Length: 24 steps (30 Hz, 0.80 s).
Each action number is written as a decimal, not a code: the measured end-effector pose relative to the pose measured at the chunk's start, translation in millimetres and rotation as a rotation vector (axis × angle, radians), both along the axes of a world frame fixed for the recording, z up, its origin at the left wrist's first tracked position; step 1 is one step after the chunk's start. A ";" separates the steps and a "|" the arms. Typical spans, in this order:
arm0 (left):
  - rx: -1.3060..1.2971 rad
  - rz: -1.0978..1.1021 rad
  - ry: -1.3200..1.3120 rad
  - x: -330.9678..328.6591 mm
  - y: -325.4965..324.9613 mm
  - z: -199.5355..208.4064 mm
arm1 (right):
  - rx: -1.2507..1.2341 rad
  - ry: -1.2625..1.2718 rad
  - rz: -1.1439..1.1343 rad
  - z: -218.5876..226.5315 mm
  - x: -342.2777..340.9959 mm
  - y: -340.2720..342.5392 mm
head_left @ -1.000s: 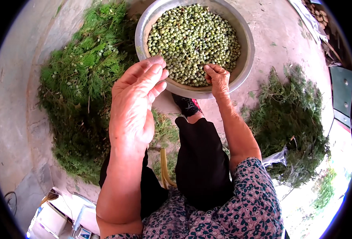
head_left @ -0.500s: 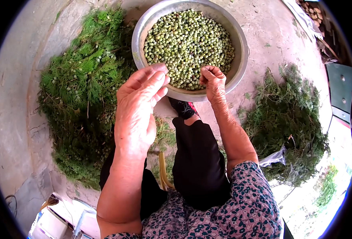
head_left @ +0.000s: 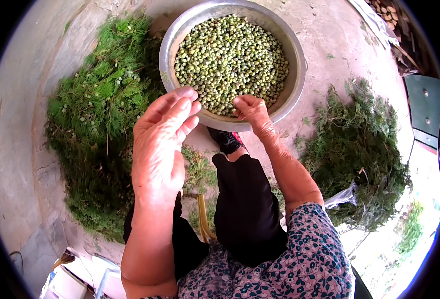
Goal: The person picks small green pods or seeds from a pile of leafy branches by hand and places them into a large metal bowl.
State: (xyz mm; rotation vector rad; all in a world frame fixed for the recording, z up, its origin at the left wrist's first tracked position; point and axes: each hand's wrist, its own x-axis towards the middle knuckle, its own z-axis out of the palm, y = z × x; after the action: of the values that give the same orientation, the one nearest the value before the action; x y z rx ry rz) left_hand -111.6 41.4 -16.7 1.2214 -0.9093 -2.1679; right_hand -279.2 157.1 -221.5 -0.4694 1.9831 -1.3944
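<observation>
A wide metal basin [head_left: 295, 89] on the ground holds a mass of small round green cones [head_left: 230, 55]. My left hand [head_left: 161, 139] is raised near the basin's near left rim, thumb drawn in against curled fingers; whatever it pinches is hidden. Over the basin's near edge, my right hand [head_left: 252, 110] has its thumb and forefinger pinched, and I cannot make out anything between them. To the left, nearest my left hand, lies a big heap of green conifer branches [head_left: 100, 109] with pale cones among the leaves.
A second, darker heap of conifer sprigs [head_left: 359, 154] lies at right, with a clear plastic scrap [head_left: 343, 196] by its near edge. My shoe [head_left: 226, 140] rests just below the basin. Loose green bits [head_left: 200, 169] litter the ground between the left heap and my leg.
My left hand has shifted a little left and nearer to me. My right hand has moved left and slightly nearer, its fingers now pointing left. The basin sits slightly lower left in view.
</observation>
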 end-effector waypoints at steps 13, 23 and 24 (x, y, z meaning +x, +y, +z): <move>0.038 0.042 -0.021 4.8 6.3 10.4 | 0.132 0.903 -0.080 -43.5 -104.3 -49.5; 0.006 0.003 -0.051 13.6 0.5 14.1 | 0.393 1.084 0.201 -59.8 -135.3 -88.6; 0.015 0.005 -0.052 12.7 0.2 14.9 | 0.382 1.050 0.195 -60.3 -140.4 -87.3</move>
State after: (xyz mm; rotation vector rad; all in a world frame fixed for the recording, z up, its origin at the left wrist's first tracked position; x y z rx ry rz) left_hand -98.9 41.6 -1.8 1.2917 -0.9118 -2.1519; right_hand -419.5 69.8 -281.9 -1.3561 2.8061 -0.6121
